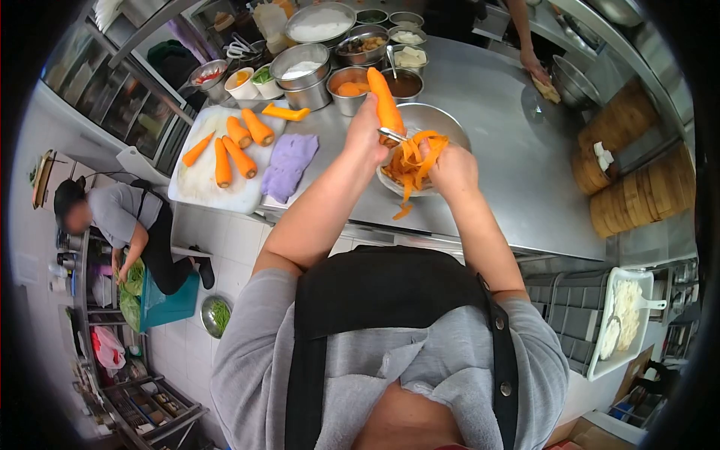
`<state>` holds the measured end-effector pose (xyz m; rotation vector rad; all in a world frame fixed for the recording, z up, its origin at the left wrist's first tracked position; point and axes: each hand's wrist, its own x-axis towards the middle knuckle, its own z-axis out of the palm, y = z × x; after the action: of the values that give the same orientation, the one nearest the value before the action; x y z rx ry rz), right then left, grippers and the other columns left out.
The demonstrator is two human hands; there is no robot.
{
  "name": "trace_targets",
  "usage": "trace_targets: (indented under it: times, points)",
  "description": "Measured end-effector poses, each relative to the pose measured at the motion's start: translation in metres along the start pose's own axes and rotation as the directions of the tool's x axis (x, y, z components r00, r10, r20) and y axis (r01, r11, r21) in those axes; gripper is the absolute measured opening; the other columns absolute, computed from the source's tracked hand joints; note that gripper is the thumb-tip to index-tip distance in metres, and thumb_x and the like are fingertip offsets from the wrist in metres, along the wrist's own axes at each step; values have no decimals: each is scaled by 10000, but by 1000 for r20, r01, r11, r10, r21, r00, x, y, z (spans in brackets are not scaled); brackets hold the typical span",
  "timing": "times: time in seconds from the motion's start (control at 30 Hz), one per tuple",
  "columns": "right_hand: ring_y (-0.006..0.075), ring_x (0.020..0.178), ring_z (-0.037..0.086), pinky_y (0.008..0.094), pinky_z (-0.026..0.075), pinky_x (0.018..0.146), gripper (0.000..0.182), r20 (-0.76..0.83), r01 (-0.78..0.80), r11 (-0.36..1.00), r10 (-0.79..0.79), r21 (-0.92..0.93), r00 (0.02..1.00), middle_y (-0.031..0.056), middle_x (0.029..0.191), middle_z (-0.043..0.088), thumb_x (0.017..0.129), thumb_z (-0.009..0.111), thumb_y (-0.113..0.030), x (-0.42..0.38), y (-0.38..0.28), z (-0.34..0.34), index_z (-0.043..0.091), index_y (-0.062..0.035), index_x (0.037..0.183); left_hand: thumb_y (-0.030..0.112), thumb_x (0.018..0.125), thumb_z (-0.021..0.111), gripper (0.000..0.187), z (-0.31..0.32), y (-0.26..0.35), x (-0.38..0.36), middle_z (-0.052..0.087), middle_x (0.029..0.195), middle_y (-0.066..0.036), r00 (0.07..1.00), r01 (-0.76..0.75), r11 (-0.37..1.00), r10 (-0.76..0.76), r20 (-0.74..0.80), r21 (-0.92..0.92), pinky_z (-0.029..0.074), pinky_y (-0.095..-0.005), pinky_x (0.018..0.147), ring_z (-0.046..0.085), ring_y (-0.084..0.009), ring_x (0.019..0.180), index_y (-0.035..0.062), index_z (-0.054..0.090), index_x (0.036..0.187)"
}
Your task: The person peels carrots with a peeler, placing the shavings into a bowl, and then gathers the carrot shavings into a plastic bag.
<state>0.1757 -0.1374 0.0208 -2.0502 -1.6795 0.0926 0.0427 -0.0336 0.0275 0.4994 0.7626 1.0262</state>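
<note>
A large carrot [385, 105] stands tilted upward in my left hand [364, 135], whose fingers wrap around its lower part. My right hand [454, 169] is closed on a peeler [391, 136], its metal head against the lower part of the carrot. Orange peel strips [412, 166] bunch over the peeler beside my right fingers, and one hangs down past the bowl rim. Both hands are above a metal bowl [459, 129] with peel inside. To the left, several carrots [240, 157] lie on a white cutting board [206, 184], close to a folded purple cloth [290, 166].
Metal pots and containers [301, 71] crowd the back of the steel table [510, 176]. Bamboo steamers [645, 196] stand at right. Another person's hand [534, 66] wipes with a cloth at the far right. A co-worker [124, 217] bends over a teal bin [169, 296] at left.
</note>
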Motion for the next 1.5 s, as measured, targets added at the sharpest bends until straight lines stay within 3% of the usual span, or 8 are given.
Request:
trace_targets:
  times: [0.13,0.33,0.67,0.87,1.0,1.2,1.4,1.5]
  points:
    - [399,756,621,459,493,688,622,75,-92,995,94,-30,993,213,772,648,921,378,-535,0,-9,-15,682,-20,750,456,959,436,411,-4,-5,-3,581,894,-121,990,-137,985,133,40,109,505,-403,608,576,-251,726,72,495,1094]
    - [403,796,626,462,492,714,651,29,-162,979,160,122,987,231,809,651,916,358,-552,28,11,-9,685,-4,785,438,965,433,401,-4,-18,-44,585,851,-103,971,47,986,-82,225,158,494,-350,540,577,-220,650,59,502,1079]
    - [445,833,600,474,463,723,613,10,-245,960,246,135,969,267,833,634,926,361,-530,55,17,1,663,3,888,457,949,450,418,-37,-15,-75,591,842,-95,923,45,960,-145,356,275,513,-337,540,594,-203,651,72,510,1100]
    - [410,819,617,469,474,717,628,-17,-152,947,163,284,986,236,816,648,915,379,-551,36,10,6,683,-7,834,463,935,482,436,-43,1,-31,594,888,-125,984,103,995,-102,148,-3,549,-357,605,620,-250,740,64,508,1108]
    - [399,757,620,462,480,674,611,9,-72,986,71,153,997,219,770,645,915,391,-542,15,1,5,682,-17,799,448,953,447,418,-37,6,-1,593,941,-128,993,77,990,-65,97,-122,535,-430,692,598,-276,834,65,506,1110]
    - [390,710,618,461,486,638,561,2,49,999,-49,-1,999,196,743,643,905,427,-520,-2,-12,-13,679,-43,754,464,956,435,414,-9,6,3,560,965,-106,998,46,997,-48,-34,-59,519,-450,677,570,-277,794,89,495,1120]
    - [388,720,619,459,490,664,560,30,-19,997,22,-72,999,187,755,648,902,425,-515,2,-9,-11,678,-39,749,443,947,480,377,-5,0,-1,546,931,-80,998,-57,998,57,40,20,515,-457,670,563,-248,791,106,499,1116]
    - [386,736,622,460,489,673,578,70,-35,999,36,-14,997,195,760,650,904,408,-517,3,-13,-14,686,-32,760,371,987,427,388,-15,-2,4,529,1083,-61,986,-115,993,110,127,32,501,-396,769,550,-207,917,108,438,1271]
